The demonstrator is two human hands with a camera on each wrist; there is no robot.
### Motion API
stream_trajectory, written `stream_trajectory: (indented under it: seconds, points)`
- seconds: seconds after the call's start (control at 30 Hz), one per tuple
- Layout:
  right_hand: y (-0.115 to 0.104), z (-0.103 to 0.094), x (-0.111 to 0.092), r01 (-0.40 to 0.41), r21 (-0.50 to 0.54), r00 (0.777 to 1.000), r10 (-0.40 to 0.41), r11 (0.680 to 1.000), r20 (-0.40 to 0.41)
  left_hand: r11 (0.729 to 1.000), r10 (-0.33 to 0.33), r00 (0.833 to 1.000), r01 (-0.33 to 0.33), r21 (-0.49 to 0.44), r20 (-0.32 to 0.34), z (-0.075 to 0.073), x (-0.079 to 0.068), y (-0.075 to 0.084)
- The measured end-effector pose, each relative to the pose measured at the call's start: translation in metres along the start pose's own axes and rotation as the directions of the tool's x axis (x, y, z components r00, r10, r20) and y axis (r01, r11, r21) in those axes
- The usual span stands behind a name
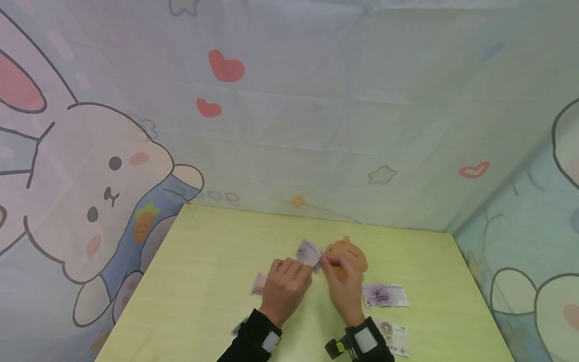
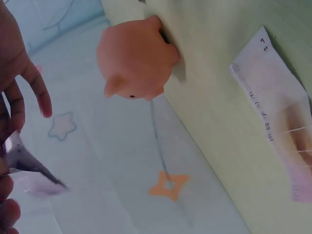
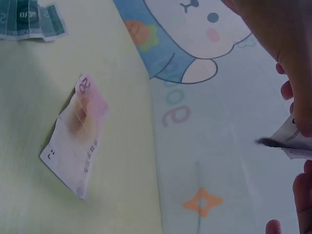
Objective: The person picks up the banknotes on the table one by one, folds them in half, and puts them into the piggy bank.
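Note:
Between my two hands is a folded, pale purple banknote (image 1: 309, 253), held up over the table. My left hand (image 1: 287, 289) pinches it from the left, and my right hand (image 1: 342, 287) pinches its right edge between thumb and finger. In the left wrist view the fold of the banknote (image 2: 36, 178) stands out past the fingertips. An orange piggy bank (image 1: 355, 254) stands just behind the right hand, which covers part of it. A pink 20 banknote (image 1: 258, 284) lies beside the left hand, partly hidden by it in the head view.
Right of the right hand lies a purple 5 banknote (image 1: 384, 295), with another pale banknote (image 1: 394, 338) nearer the front, partly behind the right wrist. A creased green banknote (image 3: 31, 20) lies near the left forearm. Patterned cloth (image 1: 316, 125) hangs behind the yellow table (image 1: 217, 241).

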State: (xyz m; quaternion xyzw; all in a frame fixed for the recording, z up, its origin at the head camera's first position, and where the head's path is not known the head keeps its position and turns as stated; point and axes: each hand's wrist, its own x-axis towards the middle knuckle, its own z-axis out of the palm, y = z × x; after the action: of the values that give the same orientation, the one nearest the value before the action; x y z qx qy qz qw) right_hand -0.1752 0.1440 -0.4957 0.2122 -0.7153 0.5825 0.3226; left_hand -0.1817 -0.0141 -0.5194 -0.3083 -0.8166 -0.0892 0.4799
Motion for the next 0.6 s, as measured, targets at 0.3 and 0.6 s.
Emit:
stream_trajectory:
  seconds: [0.3, 0.6]
  points:
    - [-0.0016, -0.0027, -0.0002, -0.144, 0.091, 0.987, 0.137, 0.985, 0.082, 1.000, -0.014, 0.997, 0.015, -0.012, 0.080, -0.0027, 0.0054, 0.0026]
    - [-0.0060, -0.0047, 0.0014, -0.126, 0.054, 0.987, 0.119, 0.991, 0.108, 1.000, 0.030, 0.990, -0.031, 0.004, 0.139, -0.0064, 0.0072, 0.0001]
